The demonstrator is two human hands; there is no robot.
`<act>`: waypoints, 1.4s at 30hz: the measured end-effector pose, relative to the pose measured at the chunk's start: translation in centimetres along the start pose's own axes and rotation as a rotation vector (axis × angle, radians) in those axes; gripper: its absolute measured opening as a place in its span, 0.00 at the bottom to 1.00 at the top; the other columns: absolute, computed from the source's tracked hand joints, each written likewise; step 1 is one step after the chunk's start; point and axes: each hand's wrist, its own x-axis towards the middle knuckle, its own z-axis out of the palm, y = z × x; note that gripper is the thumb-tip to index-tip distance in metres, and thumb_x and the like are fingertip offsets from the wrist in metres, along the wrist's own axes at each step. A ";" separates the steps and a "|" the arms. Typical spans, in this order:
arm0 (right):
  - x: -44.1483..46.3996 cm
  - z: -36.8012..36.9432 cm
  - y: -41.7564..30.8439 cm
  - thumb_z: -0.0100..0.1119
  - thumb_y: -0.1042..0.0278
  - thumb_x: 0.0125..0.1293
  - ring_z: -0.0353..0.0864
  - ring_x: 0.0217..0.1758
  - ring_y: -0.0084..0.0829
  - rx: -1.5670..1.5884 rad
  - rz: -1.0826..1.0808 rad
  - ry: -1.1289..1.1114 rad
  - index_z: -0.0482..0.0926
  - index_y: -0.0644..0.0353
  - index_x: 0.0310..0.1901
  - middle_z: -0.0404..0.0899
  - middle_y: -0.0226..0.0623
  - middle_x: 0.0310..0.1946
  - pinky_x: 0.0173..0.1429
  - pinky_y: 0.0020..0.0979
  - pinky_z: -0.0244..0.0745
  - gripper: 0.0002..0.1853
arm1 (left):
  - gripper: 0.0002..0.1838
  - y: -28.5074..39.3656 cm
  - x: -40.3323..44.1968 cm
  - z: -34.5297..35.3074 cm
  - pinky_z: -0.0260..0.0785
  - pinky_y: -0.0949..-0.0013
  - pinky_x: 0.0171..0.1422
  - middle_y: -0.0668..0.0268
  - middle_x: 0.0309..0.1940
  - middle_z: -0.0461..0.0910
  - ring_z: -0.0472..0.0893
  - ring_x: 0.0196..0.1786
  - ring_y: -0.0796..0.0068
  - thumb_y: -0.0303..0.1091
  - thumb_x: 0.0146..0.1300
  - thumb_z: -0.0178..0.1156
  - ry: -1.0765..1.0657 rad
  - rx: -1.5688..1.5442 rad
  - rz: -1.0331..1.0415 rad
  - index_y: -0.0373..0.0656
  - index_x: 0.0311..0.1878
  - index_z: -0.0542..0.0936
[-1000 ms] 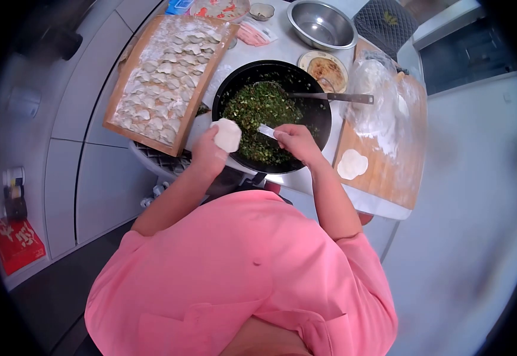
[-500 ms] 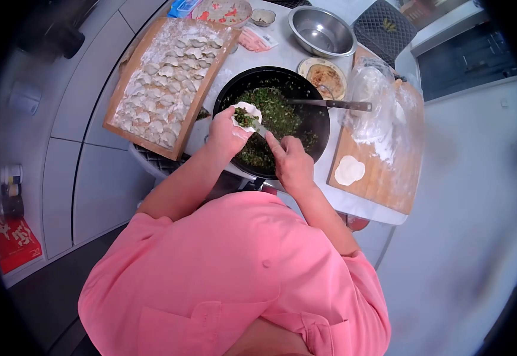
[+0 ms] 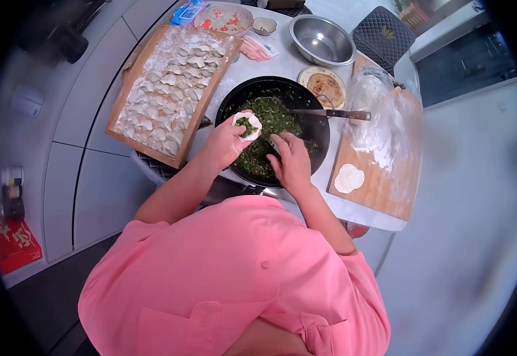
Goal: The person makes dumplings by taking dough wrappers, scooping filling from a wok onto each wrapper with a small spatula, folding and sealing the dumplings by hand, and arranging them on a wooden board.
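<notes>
My left hand (image 3: 223, 144) is closed around a round white dumpling wrapper (image 3: 255, 123), cupping it over the left side of a black pan (image 3: 321, 159). Green chopped filling (image 3: 246, 126) lies in the middle of the wrapper. Under both hands, the pan holds a heap of the same green filling (image 3: 270, 115). My right hand (image 3: 292, 159) hovers over the pan's near right side, thumb and fingers apart. The small flat utensil it had is mostly hidden near the fingertips. A spatula with a dark handle (image 3: 353, 114) rests across the pan's right rim.
To the left, a floured wooden board (image 3: 178, 155) carries rows of shaped dumplings (image 3: 163, 107). The right-hand board (image 3: 383, 193) has flat wrappers (image 3: 349, 178), flour and a plastic bag (image 3: 370, 107). Behind the pan are a steel bowl (image 3: 324, 38) and a plate with a browned flatbread (image 3: 324, 86).
My right hand has drawn away from the wrapper and its fingers have spread, leaving the utensil. The left hand holds the filled wrapper, turned slightly. The view has shifted a little.
</notes>
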 end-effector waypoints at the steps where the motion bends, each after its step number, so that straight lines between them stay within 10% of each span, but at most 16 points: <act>1: 0.6 -0.7 -0.8 0.64 0.71 0.47 0.70 0.50 0.46 0.024 -0.105 0.027 0.73 0.55 0.50 0.70 0.44 0.49 0.51 0.41 0.67 0.24 | 0.20 -0.4 0.1 -0.2 0.66 0.57 0.61 0.55 0.50 0.69 0.72 0.54 0.59 0.18 0.60 0.43 -0.036 -0.008 0.011 0.34 0.57 0.66; 7: 3.3 -1.6 -2.3 0.65 0.75 0.44 0.71 0.52 0.43 0.070 -0.321 0.070 0.76 0.56 0.29 0.71 0.38 0.48 0.55 0.41 0.65 0.09 | 0.18 2.2 -1.4 1.5 0.68 0.62 0.58 0.58 0.53 0.67 0.70 0.55 0.65 0.28 0.66 0.44 -0.286 0.269 -0.010 0.35 0.59 0.64; 13: 3.1 -1.0 -1.6 0.64 0.75 0.45 0.67 0.54 0.44 0.293 -0.137 0.028 0.77 0.55 0.32 0.71 0.40 0.47 0.56 0.41 0.64 0.10 | 0.15 -0.5 -0.8 0.6 0.70 0.65 0.56 0.61 0.48 0.71 0.74 0.50 0.70 0.31 0.67 0.46 -0.279 0.373 0.029 0.36 0.55 0.67; 15: 3.0 -0.8 -1.4 0.63 0.76 0.46 0.67 0.54 0.44 0.340 -0.090 0.036 0.77 0.56 0.32 0.72 0.40 0.48 0.56 0.41 0.64 0.10 | 0.14 -0.4 -0.6 0.9 0.71 0.64 0.56 0.62 0.46 0.72 0.75 0.48 0.72 0.32 0.68 0.46 -0.117 -0.149 -0.433 0.36 0.53 0.69; 28: 2.7 -1.0 -0.5 0.57 0.73 0.54 0.72 0.48 0.34 0.714 0.343 0.100 0.77 0.62 0.32 0.75 0.39 0.42 0.53 0.31 0.66 0.05 | 0.20 -0.2 -1.7 1.8 0.67 0.62 0.61 0.58 0.52 0.70 0.72 0.56 0.64 0.34 0.67 0.49 -0.204 -0.071 -0.414 0.35 0.59 0.67; 31: 1.6 -1.0 0.1 0.56 0.71 0.53 0.74 0.39 0.34 0.757 0.400 0.105 0.75 0.63 0.36 0.76 0.40 0.36 0.47 0.29 0.69 0.09 | 0.18 0.7 -2.2 1.8 0.65 0.66 0.60 0.59 0.52 0.71 0.71 0.57 0.66 0.33 0.66 0.51 -0.334 0.230 -0.033 0.36 0.57 0.70; 34: 1.0 -0.8 -0.1 0.62 0.60 0.47 0.76 0.32 0.39 0.652 0.347 -0.222 0.73 0.59 0.42 0.76 0.43 0.28 0.41 0.33 0.70 0.20 | 0.17 1.1 -2.4 2.1 0.62 0.68 0.63 0.59 0.67 0.58 0.70 0.58 0.72 0.36 0.69 0.45 -0.230 -0.038 -0.153 0.31 0.51 0.73; 37: 1.9 -0.8 -1.7 0.60 0.58 0.51 0.77 0.34 0.43 0.710 0.234 -0.208 0.74 0.58 0.42 0.77 0.43 0.30 0.41 0.35 0.70 0.18 | 0.14 0.5 -2.5 2.1 0.58 0.68 0.62 0.56 0.59 0.68 0.69 0.58 0.72 0.30 0.65 0.50 -0.378 0.144 0.147 0.34 0.52 0.74; 42: 2.8 -1.5 -3.0 0.46 0.54 0.65 0.77 0.34 0.47 0.722 0.229 -0.243 0.77 0.60 0.43 0.77 0.43 0.28 0.42 0.36 0.70 0.18 | 0.16 0.7 -2.5 2.2 0.57 0.67 0.63 0.53 0.65 0.60 0.69 0.58 0.74 0.32 0.66 0.47 -0.289 -0.052 -0.126 0.30 0.50 0.73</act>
